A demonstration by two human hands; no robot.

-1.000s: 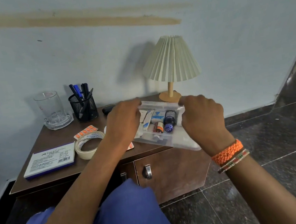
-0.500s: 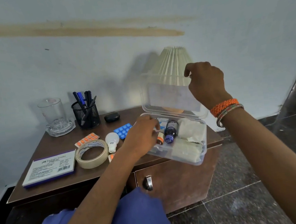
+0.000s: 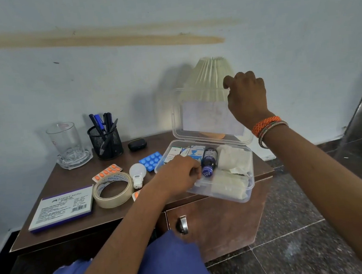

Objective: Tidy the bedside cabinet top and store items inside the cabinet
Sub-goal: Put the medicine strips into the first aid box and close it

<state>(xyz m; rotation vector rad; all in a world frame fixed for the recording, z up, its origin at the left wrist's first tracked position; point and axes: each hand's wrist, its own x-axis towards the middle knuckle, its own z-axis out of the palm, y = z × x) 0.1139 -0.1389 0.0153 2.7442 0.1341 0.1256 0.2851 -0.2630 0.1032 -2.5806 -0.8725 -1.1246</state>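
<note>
On the cabinet top (image 3: 78, 230) right edge: clear box (image 3: 245, 193) open | my right hand (image 3: 247, 96) grip pinches its raised lid (image 3: 207, 119) | my left hand (image 3: 180, 173) curled inside; grip contents unclear.

Stained wall (image 3: 104, 82), dark tiled floor (image 3: 306, 235)

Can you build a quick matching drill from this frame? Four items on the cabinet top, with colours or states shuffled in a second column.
Things:
1. tape roll
2. pen holder
3. blister pack beside the box
4. box lid

States:
A. black mesh, holding pens
B. blue, lying flat
C. held upright by the right hand
D. beige, flat next to the light bulb

Pairs: 1-D, 2-A, 3-B, 4-C
</note>
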